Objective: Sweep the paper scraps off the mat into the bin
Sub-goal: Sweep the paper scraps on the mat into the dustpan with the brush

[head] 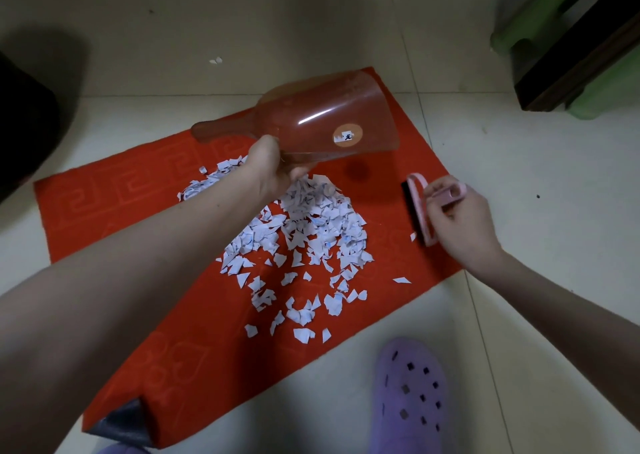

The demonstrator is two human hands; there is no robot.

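Hardly started: paper scraps (311, 225) lie heaped mid-mat (104, 211).
The left hand (273, 166) grips a dustpan (332, 124), seemingly empty, above the heap; the right hand (460, 225) has its fingers (441, 190) clasped round a brush (420, 207) at the mat's right edge. All sweeping remains.

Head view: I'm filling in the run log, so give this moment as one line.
left hand: grips dustpan, raised over mat | right hand: grips brush at mat edge | paper scraps: piled on mat, unswept

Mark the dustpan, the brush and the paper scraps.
dustpan (322, 117): head view, middle of its clear scoop.
brush (419, 211): head view, pink back beside the bristles.
paper scraps (311, 218): head view, thick middle of the pile.
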